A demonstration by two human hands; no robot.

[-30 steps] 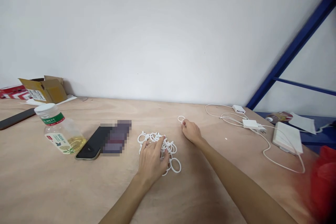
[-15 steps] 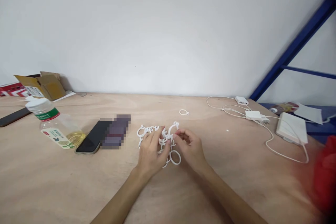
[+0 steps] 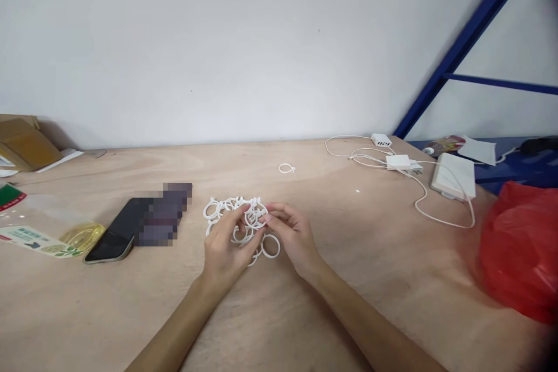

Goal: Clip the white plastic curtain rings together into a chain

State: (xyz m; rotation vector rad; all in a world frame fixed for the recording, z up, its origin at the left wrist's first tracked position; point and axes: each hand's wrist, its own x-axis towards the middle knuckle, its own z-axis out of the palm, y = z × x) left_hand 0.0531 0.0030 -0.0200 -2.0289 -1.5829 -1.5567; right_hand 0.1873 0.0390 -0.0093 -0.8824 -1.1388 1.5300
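A pile of white plastic curtain rings [image 3: 212,209], each with a small eyelet, lies on the wooden table in front of me. My left hand [image 3: 229,241] curves over the pile, its index finger and thumb around several rings. At the pile's right side, my right hand [image 3: 293,232] pinches the edge of one white ring [image 3: 256,216] between thumb and index finger. That ring is tilted up against the fingers of my left hand. Another ring [image 3: 271,246] rests just below, between the hands. A single ring [image 3: 286,168] lies apart, farther back. My left hand hides part of the pile.
Left of the pile lie a phone [image 3: 115,232], a blurred-out dark item [image 3: 163,215] and a clear bottle [image 3: 39,232]. A cardboard box [image 3: 28,142] stands at the back left. Chargers [image 3: 399,163] with white cables and a red plastic bag [image 3: 518,250] are on the right.
The view has turned right, so the scene sits farther left and more of the red bag shows. My hands have come closer together around the ring that my right hand pinches.
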